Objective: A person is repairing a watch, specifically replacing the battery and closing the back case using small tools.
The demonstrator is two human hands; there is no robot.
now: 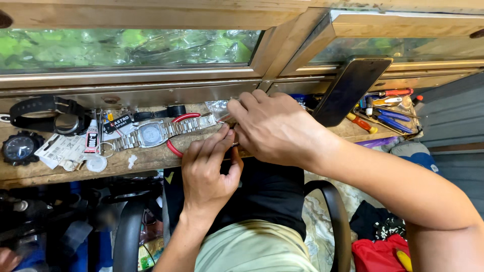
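Two hands meet at the centre of the frame over a narrow wooden bench (151, 160), working on the free end of a steel watch bracelet. At far left lie a black strap watch (48, 113) and, below it, a round dark watch (19, 148); beside them sit paper slips (60, 150) and a small glue tube (92, 137). The silver watch (151, 134) lies flat, left of centre, face up, its bracelet running right across the red handles of a pair of pliers (176, 132). The left hand (206, 174), lower centre, has thumb and fingertips pinched together on the bracelet end; the small part between them is too hidden to name. The right hand (275, 128), upper centre, is closed around a slim tool whose tip points at the same spot. A dark phone (351, 90) leans against the window frame at upper right, with screwdrivers (390, 111) in a heap further right. Judged from this layout, the bracelet is open at the worked end and the watch head looks intact, so the band work appears under way, with closing it still left.
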